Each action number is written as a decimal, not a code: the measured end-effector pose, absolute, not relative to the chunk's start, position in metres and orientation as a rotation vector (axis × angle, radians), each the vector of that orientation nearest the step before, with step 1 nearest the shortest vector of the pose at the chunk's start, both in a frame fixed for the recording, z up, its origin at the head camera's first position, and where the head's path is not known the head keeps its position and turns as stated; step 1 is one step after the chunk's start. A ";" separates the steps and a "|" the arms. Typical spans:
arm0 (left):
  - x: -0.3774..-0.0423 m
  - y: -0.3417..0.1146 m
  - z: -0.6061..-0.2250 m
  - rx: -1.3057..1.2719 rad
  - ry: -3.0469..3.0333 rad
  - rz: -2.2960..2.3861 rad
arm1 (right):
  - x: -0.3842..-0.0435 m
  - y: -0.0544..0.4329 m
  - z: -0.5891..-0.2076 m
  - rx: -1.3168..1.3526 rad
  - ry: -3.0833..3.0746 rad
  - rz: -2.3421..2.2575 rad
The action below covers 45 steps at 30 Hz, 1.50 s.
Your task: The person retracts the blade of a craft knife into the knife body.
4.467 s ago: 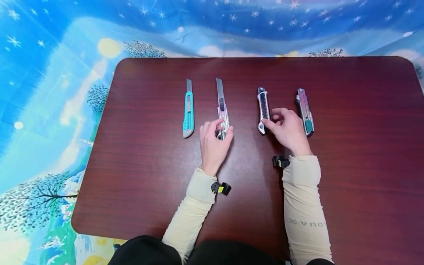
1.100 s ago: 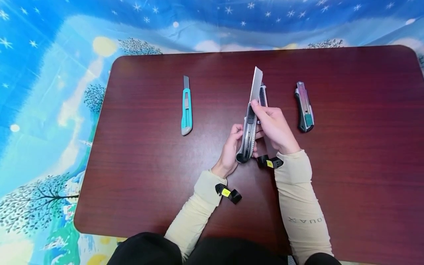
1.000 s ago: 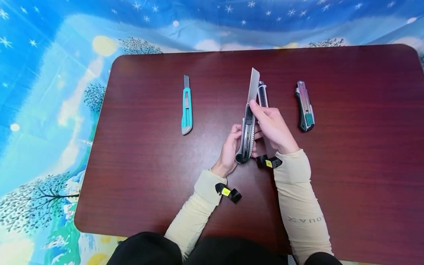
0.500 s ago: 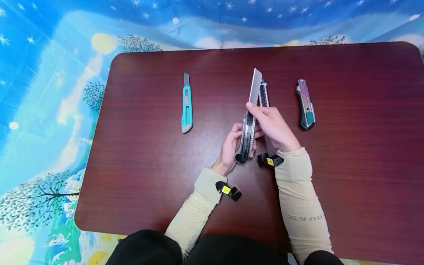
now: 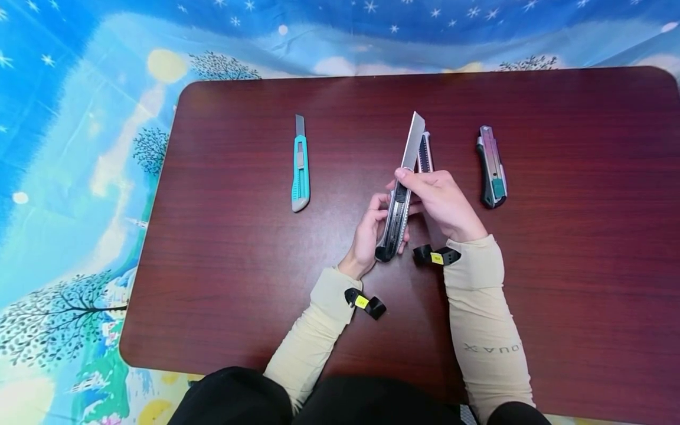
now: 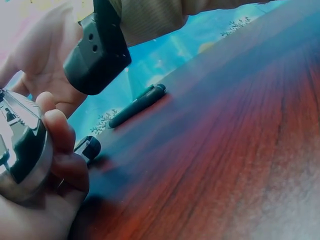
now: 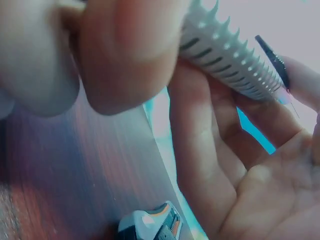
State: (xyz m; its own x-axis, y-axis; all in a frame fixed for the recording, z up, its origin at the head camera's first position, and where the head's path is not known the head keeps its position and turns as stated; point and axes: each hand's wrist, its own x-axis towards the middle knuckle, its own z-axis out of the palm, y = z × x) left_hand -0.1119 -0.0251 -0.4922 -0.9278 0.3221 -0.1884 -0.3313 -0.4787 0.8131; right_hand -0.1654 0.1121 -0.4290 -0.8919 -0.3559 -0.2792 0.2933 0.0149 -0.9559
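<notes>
A silver utility knife (image 5: 397, 218) with a long bare blade (image 5: 413, 141) is held over the table, blade pointing away and slightly right. My left hand (image 5: 365, 236) grips its handle from below, fingertips showing past the right side. My right hand (image 5: 446, 202) pinches its front end, thumb lying across the top near the blade's base. In the right wrist view the ribbed side (image 7: 225, 55) of the handle rests on my right hand's fingers (image 7: 192, 130). Behind the right hand lies a white-and-black utility knife (image 5: 425, 154), partly hidden.
A teal utility knife (image 5: 300, 174) with some blade out lies to the left on the dark red table (image 5: 223, 248). At the right lies a black-and-silver utility knife (image 5: 492, 168) with a green slider. A blue printed cloth (image 5: 350, 35) hangs behind the table.
The silver knife, lying on the table at first, has been lifted and moved right into both hands. My right hand has left the white-and-black knife. Lately the right thumb shifted slightly toward the handle.
</notes>
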 end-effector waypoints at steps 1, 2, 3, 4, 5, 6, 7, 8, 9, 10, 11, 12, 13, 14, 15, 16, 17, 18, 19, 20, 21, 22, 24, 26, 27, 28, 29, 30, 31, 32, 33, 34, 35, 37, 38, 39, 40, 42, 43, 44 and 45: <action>-0.112 -0.025 -0.492 -0.015 1.337 2.416 | -0.166 0.112 -0.429 -0.063 1.831 -1.947; -0.112 -0.025 -0.493 -0.018 1.340 2.416 | -0.166 0.112 -0.429 -0.065 1.822 -1.957; -0.112 -0.025 -0.492 -0.020 1.341 2.416 | -0.166 0.113 -0.430 -0.069 1.814 -1.964; -0.112 -0.025 -0.492 -0.023 1.343 2.415 | -0.166 0.113 -0.430 -0.075 1.809 -1.971; -0.111 -0.025 -0.492 -0.024 1.343 2.414 | -0.166 0.113 -0.429 -0.081 1.803 -1.978; -0.111 -0.025 -0.492 -0.023 1.342 2.414 | -0.166 0.113 -0.429 -0.089 1.794 -1.986; -0.111 -0.025 -0.492 -0.022 1.339 2.414 | -0.166 0.113 -0.429 -0.097 1.786 -1.994; -0.111 -0.025 -0.492 -0.020 1.336 2.416 | -0.166 0.113 -0.430 -0.103 1.778 -2.000; -0.111 -0.026 -0.492 -0.019 1.331 2.420 | -0.166 0.113 -0.430 -0.110 1.770 -2.006; -0.111 -0.026 -0.491 -0.018 1.325 2.424 | -0.166 0.113 -0.430 -0.117 1.762 -2.010; -0.110 -0.026 -0.491 -0.014 1.318 2.430 | -0.166 0.113 -0.430 -0.122 1.755 -2.012; -0.110 -0.026 -0.491 -0.013 1.312 2.435 | -0.166 0.114 -0.430 -0.127 1.751 -2.009; -0.110 -0.026 -0.491 -0.012 1.306 2.438 | -0.166 0.114 -0.430 -0.129 1.749 -2.006; -0.110 -0.026 -0.491 -0.012 1.302 2.442 | -0.166 0.114 -0.430 -0.131 1.749 -2.001; -0.110 -0.026 -0.491 -0.013 1.299 2.443 | -0.166 0.114 -0.429 -0.134 1.755 -1.993; -0.109 -0.026 -0.491 -0.014 1.297 2.445 | -0.166 0.114 -0.429 -0.135 1.759 -1.986; -0.109 -0.026 -0.492 -0.016 1.293 2.447 | -0.166 0.114 -0.429 -0.136 1.763 -1.980; -0.109 -0.026 -0.492 -0.019 1.290 2.447 | -0.166 0.114 -0.428 -0.140 1.768 -1.974; -0.109 -0.026 -0.492 -0.023 1.285 2.446 | -0.166 0.114 -0.428 -0.141 1.769 -1.973; -0.109 -0.026 -0.492 -0.025 1.280 2.445 | -0.166 0.114 -0.428 -0.143 1.769 -1.973; -0.109 -0.025 -0.492 -0.027 1.274 2.443 | -0.166 0.114 -0.428 -0.144 1.766 -1.972; -0.109 -0.025 -0.492 -0.031 1.269 2.441 | -0.165 0.114 -0.427 -0.146 1.758 -1.976; -0.109 -0.025 -0.491 -0.036 1.256 2.442 | -0.165 0.113 -0.427 -0.146 1.738 -1.986; -0.109 -0.025 -0.491 -0.043 1.246 2.446 | -0.165 0.112 -0.427 -0.145 1.720 -1.998; -0.109 -0.025 -0.492 -0.045 1.243 2.449 | -0.165 0.111 -0.427 -0.145 1.716 -2.002; -0.109 -0.026 -0.492 -0.047 1.241 2.451 | -0.164 0.111 -0.426 -0.148 1.712 -2.005; -0.109 -0.026 -0.492 -0.047 1.238 2.453 | -0.164 0.110 -0.427 -0.149 1.712 -2.008; -0.109 -0.026 -0.492 -0.048 1.235 2.455 | -0.165 0.110 -0.427 -0.151 1.713 -2.010; -0.109 -0.026 -0.492 -0.046 1.235 2.455 | -0.164 0.110 -0.427 -0.154 1.714 -2.012; -0.109 -0.026 -0.493 -0.044 1.237 2.454 | -0.164 0.110 -0.427 -0.155 1.712 -2.014; -0.109 -0.026 -0.493 -0.041 1.240 2.455 | -0.164 0.110 -0.428 -0.158 1.711 -2.016; -0.109 -0.026 -0.493 -0.039 1.242 2.455 | -0.164 0.110 -0.428 -0.162 1.711 -2.017; -0.109 -0.026 -0.494 -0.036 1.243 2.456 | -0.164 0.110 -0.429 -0.162 1.708 -2.020; -0.109 -0.026 -0.494 -0.033 1.245 2.457 | -0.163 0.109 -0.430 -0.168 1.697 -2.029; -0.109 -0.026 -0.494 -0.033 1.246 2.457 | -0.163 0.109 -0.430 -0.172 1.697 -2.032; -0.109 -0.026 -0.494 -0.034 1.243 2.458 | -0.163 0.109 -0.430 -0.178 1.700 -2.034; -0.109 -0.027 -0.494 -0.035 1.237 2.460 | -0.163 0.109 -0.430 -0.181 1.702 -2.036; -0.109 -0.027 -0.494 -0.036 1.226 2.465 | -0.163 0.108 -0.430 -0.189 1.710 -2.041; -0.109 -0.027 -0.494 -0.035 1.220 2.469 | -0.162 0.108 -0.429 -0.190 1.721 -2.038; -0.109 -0.027 -0.493 -0.033 1.215 2.473 | -0.162 0.107 -0.429 -0.191 1.726 -2.038; -0.109 -0.027 -0.493 -0.033 1.211 2.477 | -0.162 0.107 -0.429 -0.193 1.729 -2.037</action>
